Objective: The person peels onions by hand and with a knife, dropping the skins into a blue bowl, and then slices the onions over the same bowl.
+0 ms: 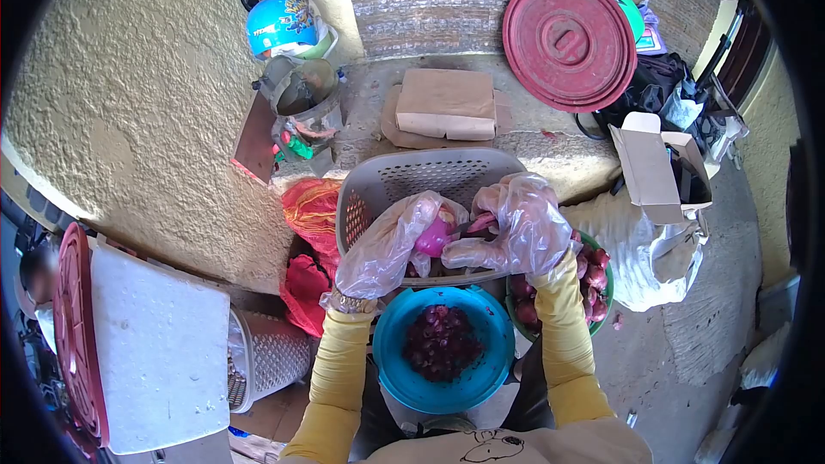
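Observation:
My left hand [387,245], in a loose clear plastic glove, holds a peeled pinkish-purple onion [435,236] over a grey plastic basket [369,198]. My right hand [520,228], gloved the same way, is closed on what looks like a small knife whose dark tip touches the onion. Below the hands a blue bowl [395,369] on my lap holds purple onion skins. To the right, a green bowl [607,296] holds several unpeeled red onions [593,271]. Yellow sleeves cover both arms.
A red lid [569,41] leans on the wall at the back right, with an open cardboard box [653,167] and a white sack [636,249] below it. A white foam box [159,344] and a small white basket [271,357] stand at left. Red mesh bags [309,215] lie beside the grey basket.

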Demonstrator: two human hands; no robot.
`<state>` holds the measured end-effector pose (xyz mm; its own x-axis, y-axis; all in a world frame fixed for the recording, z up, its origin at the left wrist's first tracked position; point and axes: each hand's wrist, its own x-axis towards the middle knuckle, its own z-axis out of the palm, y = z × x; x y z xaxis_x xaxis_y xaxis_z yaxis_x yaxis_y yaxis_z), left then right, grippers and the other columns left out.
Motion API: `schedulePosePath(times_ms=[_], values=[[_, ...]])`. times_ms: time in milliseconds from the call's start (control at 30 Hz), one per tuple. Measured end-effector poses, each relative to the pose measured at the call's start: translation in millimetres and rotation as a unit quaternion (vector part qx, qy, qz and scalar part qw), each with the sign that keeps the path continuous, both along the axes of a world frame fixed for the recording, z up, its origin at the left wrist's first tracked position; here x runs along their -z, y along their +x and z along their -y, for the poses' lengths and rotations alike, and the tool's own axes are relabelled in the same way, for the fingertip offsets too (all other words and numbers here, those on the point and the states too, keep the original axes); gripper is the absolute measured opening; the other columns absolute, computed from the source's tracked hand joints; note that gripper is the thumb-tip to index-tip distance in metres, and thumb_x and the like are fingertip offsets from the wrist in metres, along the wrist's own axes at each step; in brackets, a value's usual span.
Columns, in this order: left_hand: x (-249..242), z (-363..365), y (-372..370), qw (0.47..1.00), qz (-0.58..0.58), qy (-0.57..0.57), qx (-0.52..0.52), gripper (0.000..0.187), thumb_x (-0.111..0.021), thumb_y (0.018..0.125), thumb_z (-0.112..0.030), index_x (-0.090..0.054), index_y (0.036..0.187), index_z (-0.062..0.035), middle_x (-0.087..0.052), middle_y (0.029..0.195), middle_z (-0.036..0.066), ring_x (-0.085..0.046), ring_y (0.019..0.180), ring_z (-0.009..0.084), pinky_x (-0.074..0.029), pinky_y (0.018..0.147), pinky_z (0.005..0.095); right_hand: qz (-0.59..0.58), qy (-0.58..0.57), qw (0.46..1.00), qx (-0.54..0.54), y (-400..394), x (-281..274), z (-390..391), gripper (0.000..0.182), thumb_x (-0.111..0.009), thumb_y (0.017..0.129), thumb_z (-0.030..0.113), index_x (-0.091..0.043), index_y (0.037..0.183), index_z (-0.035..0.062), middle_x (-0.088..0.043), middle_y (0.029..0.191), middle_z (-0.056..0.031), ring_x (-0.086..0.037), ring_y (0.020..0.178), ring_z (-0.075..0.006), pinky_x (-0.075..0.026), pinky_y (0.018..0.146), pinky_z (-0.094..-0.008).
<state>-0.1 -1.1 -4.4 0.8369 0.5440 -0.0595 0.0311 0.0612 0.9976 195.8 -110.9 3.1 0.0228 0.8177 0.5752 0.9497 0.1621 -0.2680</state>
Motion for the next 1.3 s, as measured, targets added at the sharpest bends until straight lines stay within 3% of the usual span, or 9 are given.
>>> schedulePosePath(times_ms=[300, 400, 667, 933, 1000, 1067, 1133, 1200, 1300], values=[[8, 0, 4, 0.997, 0.057, 0.052, 0.001, 0.062, -0.04, 0.109, -0.057, -0.065, 0.119, -0.0013, -0.067, 0.099, 0.004, -0.061, 0.079, 0.0075, -0.05, 0.063, 0.0202, -0.015, 0.022, 0.999, -0.036, 4, 4, -1, 0.062, -0.083, 0.064, 0.068, -0.068, 0.078, 0.0097, -0.057, 0.066, -0.0033, -0.058, 0.065, -0.029, -0.047, 0.07, -0.0431], [0, 3, 0, 1.0, 0.025, 0.005, 0.015, 0.053, -0.043, 0.11, -0.05, -0.065, 0.119, -0.0022, -0.066, 0.104, 0.004, -0.058, 0.091, 0.0099, -0.05, 0.075, 0.0252, -0.041, 0.101, 0.993, -0.04, 3, 18, -4, 0.057, -0.084, 0.067, 0.063, -0.068, 0.079, 0.0096, -0.057, 0.067, -0.0052, -0.059, 0.067, -0.0306, -0.047, 0.071, -0.0434], [-11, 15, 3, 0.997, 0.013, 0.029, -0.065, 0.056, -0.045, 0.108, -0.055, -0.065, 0.114, -0.0037, -0.066, 0.091, 0.004, -0.056, 0.065, 0.0084, -0.047, 0.056, 0.0234, -0.015, 0.033, 0.998, -0.043, 6, 17, -1, 0.051, -0.086, 0.071, 0.057, -0.067, 0.077, 0.0097, -0.056, 0.07, -0.0066, -0.056, 0.069, -0.0325, -0.046, 0.07, -0.0448], [-6, 4, 3, 0.998, 0.011, -0.037, -0.042, 0.057, -0.046, 0.107, -0.057, -0.066, 0.109, -0.0038, -0.066, 0.086, 0.004, -0.055, 0.063, 0.0091, -0.047, 0.056, 0.024, -0.022, 0.013, 0.998, -0.06, 7, 23, -3, 0.052, -0.088, 0.068, 0.057, -0.065, 0.072, 0.0109, -0.055, 0.068, -0.0058, -0.055, 0.067, -0.0309, -0.045, 0.067, -0.0441], [-3, 2, 3, 0.997, 0.016, -0.057, -0.053, 0.057, -0.046, 0.107, -0.057, -0.067, 0.109, -0.0036, -0.066, 0.086, 0.004, -0.055, 0.063, 0.0093, -0.047, 0.057, 0.0243, -0.031, 0.12, 0.989, -0.08, 3, 27, -4, 0.052, -0.088, 0.066, 0.058, -0.066, 0.069, 0.0108, -0.055, 0.065, -0.0053, -0.057, 0.067, -0.0299, -0.046, 0.067, -0.0427], [7, -5, 0, 0.998, 0.008, -0.034, -0.047, 0.067, -0.04, 0.107, -0.061, -0.065, 0.117, 0.0003, -0.07, 0.095, 0.009, -0.067, 0.078, 0.0134, -0.055, 0.065, 0.0263, -0.028, 0.119, 0.988, -0.093, 1, 23, -5, 0.052, -0.088, 0.065, 0.058, -0.067, 0.069, 0.0106, -0.055, 0.063, -0.0049, -0.058, 0.066, -0.0295, -0.047, 0.066, -0.0423], [15, -11, 0, 0.998, 0.015, -0.049, -0.047, 0.068, -0.041, 0.107, -0.061, -0.064, 0.117, 0.0016, -0.07, 0.096, 0.01, -0.068, 0.078, 0.0144, -0.056, 0.064, 0.0266, -0.025, 0.118, 0.987, -0.106, 1, 12, -3, 0.052, -0.088, 0.064, 0.058, -0.068, 0.069, 0.0104, -0.055, 0.062, -0.0046, -0.059, 0.065, -0.0292, -0.048, 0.066, -0.0419], [15, -12, 1, 0.997, 0.023, -0.063, -0.046, 0.069, -0.042, 0.106, -0.062, -0.064, 0.116, 0.0028, -0.07, 0.096, 0.011, -0.068, 0.079, 0.0154, -0.056, 0.063, 0.027, 0.009, -0.001, 0.991, -0.136, 1, 0, 1, 0.046, -0.087, 0.071, 0.052, -0.076, 0.079, 0.0078, -0.066, 0.067, -0.0106, -0.067, 0.069, -0.0341, -0.053, 0.066, -0.045], [13, -13, 3, 0.996, 0.045, -0.066, -0.038, 0.069, -0.04, 0.106, -0.063, -0.067, 0.119, -0.0004, -0.07, 0.095, 0.007, -0.063, 0.067, 0.0119, -0.051, 0.056, 0.024, -0.021, 0.014, 0.983, -0.182, -2, 13, -4, 0.049, -0.086, 0.071, 0.055, -0.076, 0.082, 0.0077, -0.066, 0.067, -0.0106, -0.068, 0.07, -0.0339, -0.054, 0.065, -0.0447]])
